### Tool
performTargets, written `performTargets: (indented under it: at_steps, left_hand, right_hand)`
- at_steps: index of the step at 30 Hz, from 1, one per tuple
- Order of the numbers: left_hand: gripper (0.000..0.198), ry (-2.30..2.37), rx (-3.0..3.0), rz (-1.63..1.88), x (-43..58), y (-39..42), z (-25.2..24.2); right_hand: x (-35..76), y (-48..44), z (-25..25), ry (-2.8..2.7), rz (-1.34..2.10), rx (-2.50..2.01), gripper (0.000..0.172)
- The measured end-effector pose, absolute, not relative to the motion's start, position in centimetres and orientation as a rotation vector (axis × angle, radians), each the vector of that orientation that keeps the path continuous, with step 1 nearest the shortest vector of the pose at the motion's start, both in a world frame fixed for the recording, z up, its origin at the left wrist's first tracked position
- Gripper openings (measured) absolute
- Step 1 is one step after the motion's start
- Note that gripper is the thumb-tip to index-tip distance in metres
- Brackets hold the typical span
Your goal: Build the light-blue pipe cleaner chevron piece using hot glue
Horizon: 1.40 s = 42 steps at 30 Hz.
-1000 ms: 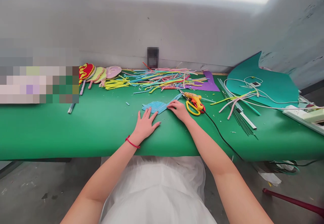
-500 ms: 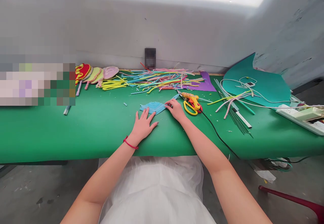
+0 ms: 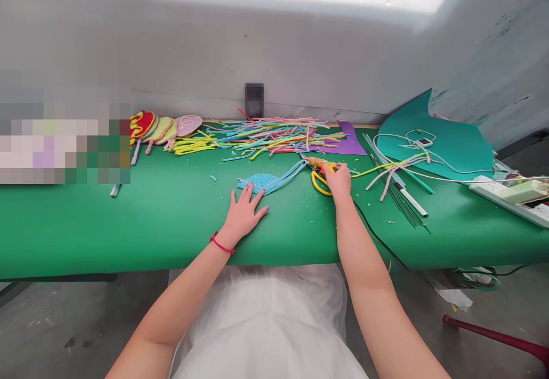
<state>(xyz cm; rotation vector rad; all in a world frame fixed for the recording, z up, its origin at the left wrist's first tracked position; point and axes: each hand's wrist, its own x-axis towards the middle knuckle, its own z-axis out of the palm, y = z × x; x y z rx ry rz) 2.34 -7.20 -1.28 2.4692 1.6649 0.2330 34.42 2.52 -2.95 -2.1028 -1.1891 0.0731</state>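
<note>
**A:** Where is the left hand?

**B:** The left hand [image 3: 243,214] lies flat on the green-covered table [image 3: 128,219], palm down, fingers spread wide, holding nothing. Its fingertips touch the near edge of the flat light-blue mat of fuzzy sticks [image 3: 261,182], which lies on the table just beyond them. A thin red string bracelet [image 3: 222,244] sits on that wrist.

**A:** And the right hand?

**B:** The right hand [image 3: 338,179] is off to the right of the mat, apart from it, laid over the yellow and orange glue gun [image 3: 319,163]. The fingers curl down over the gun's body, and the nozzle end pokes out to the left of the hand. I cannot tell whether the grip is closed around it, because the hand hides that part.

**A:** Anything close to the gun?

**B:** The yellow-handled scissors [image 3: 316,183] lie right against it, with one loop showing beside the hand. A black cord [image 3: 373,233] runs from by the wrist to the table's near edge.

**A:** What lies further back?

**B:** A loose pile of coloured fuzzy sticks [image 3: 274,136] spreads behind the mat, near the wall, with a purple sheet [image 3: 349,144] at its right end. A large teal foam sheet [image 3: 446,139] leans at the far right, and a white power strip [image 3: 510,196] lies near it
</note>
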Motion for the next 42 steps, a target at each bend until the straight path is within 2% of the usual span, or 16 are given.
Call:
performTargets:
  at_steps: [4, 7, 9, 12, 15, 18, 20, 24, 27, 31, 34, 37, 42]
  left_hand:
    - [0.054, 1.624, 2.413, 0.487, 2.1, -7.2, -1.1]
    - [0.039, 1.679, 2.216, 0.897, 1.1, -6.4, -0.7]
    - [0.03, 1.697, 2.05, 1.049, 0.1, -5.2, -0.3]
    - [0.026, 1.706, 1.966, 1.042, -0.9, -2.7, 0.6]
    - [0.038, 1.755, 2.0, 0.869, -0.9, -0.1, 1.3]
    - [0.055, 1.795, 2.068, 0.528, -0.2, 1.4, 1.1]
    - [0.052, 1.834, 2.177, 0.427, 0.1, 1.6, 0.6]
    - [0.032, 1.8, 2.238, 0.505, 0.0, 1.3, -0.5]
    - [0.025, 1.761, 2.19, 0.589, -0.6, 1.3, -1.0]
    - [0.022, 1.643, 1.996, 0.648, -1.2, 2.1, -1.0]
    - [0.03, 1.479, 1.855, 0.749, -1.7, 2.6, -0.9]
    - [0.036, 1.356, 1.788, 0.804, -2.2, 2.7, -0.7]
    - [0.031, 1.302, 1.715, 0.778, -2.3, 2.4, 0.0]
  right_hand:
    - [34.7, 2.8, -3.3, -1.085, 0.188, -2.101, 0.048]
    - [34.9, 3.0, -3.6, -1.139, 0.215, -2.083, 0.042]
    - [34.9, 3.1, -3.7, -1.165, 0.193, -2.074, 0.04]
    - [34.9, 3.0, -3.5, -1.173, 0.173, -2.053, 0.036]
    - [34.8, 2.7, -2.6, -1.101, 0.109, -2.056, 0.034]
    - [33.7, 2.3, -1.5, -1.027, 0.023, -2.003, 0.036]
    - [31.7, 2.2, -1.2, -1.076, 0.078, -1.947, 0.037]
    - [26.4, 2.5, -2.2, -1.35, 0.259, -1.752, 0.039]
    - [23.5, 2.5, -3.3, -1.452, 0.293, -1.694, 0.037]
    - [22.5, 2.2, -3.8, -1.528, 0.227, -1.689, 0.035]
    - [22.6, 2.2, -3.7, -1.513, 0.218, -1.661, 0.036]
    - [23.1, 2.5, -3.6, -1.373, 0.241, -1.64, 0.043]
    - [25.0, 2.8, -3.2, -1.22, 0.398, -1.507, 0.055]
